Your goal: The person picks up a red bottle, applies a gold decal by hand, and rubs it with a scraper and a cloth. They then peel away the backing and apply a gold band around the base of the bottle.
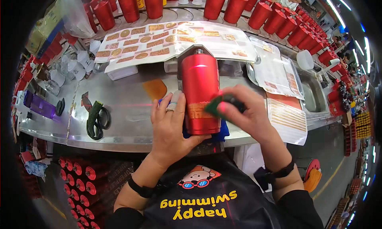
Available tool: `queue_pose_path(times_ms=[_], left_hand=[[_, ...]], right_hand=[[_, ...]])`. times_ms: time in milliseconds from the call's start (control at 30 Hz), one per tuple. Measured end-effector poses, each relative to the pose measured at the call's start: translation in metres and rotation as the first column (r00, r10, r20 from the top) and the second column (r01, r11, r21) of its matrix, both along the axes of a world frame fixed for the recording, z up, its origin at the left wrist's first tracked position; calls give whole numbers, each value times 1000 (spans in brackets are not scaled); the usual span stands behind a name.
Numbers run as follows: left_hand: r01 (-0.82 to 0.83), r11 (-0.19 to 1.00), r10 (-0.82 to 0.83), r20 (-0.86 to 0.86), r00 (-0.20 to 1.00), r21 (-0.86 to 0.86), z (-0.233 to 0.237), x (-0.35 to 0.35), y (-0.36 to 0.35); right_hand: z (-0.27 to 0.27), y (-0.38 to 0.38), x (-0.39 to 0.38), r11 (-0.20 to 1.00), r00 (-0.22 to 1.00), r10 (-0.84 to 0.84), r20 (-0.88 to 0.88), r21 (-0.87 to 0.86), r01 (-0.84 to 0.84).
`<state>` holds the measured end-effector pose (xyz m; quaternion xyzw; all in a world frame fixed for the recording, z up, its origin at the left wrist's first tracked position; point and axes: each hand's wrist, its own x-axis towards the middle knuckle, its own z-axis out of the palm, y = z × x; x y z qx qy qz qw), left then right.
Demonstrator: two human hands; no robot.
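Observation:
A glossy red bottle (200, 79) lies on the workbench in a dark angular holder (193, 49), its neck pointing away from me. Near its base is a gold decal (195, 110). My left hand (169, 119) grips the bottle's left side and base, the thumb along the bottom edge and a light cover on one finger. In my right hand (248, 111) is a green scraper (215, 106), pinched between thumb and fingers, its edge against the right part of the decal. Part of the scraper is hidden by the fingers. Blue cloth (225, 131) shows beneath the bottle.
Sheets of gold decals (137, 42) lie behind the holder. More sheets (274, 69) sit to the right, beside a metal sink (312, 93). Dark-handled scissors (95, 119) and an amber piece (155, 89) rest at left. Several red bottles (215, 4) line the back conveyor; a person works beyond.

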<state>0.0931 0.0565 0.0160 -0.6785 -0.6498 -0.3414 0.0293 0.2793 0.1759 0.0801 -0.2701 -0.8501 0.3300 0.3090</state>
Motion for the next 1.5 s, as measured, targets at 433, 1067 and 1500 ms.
queue_pose_path(times_ms=[433, 1067, 1500], left_hand=[[26, 997, -36, 136, 990, 75, -17, 3, 3], [26, 997, -27, 9, 1000, 68, 2, 4, 1], [59, 996, -72, 214, 974, 64, -21, -3, 3]], right_hand=[[-22, -14, 22, 890, 971, 234, 56, 389, -237], [-4, -8, 10, 894, 979, 200, 34, 403, -196], [2, -18, 16, 955, 978, 192, -82, -215, -206]])
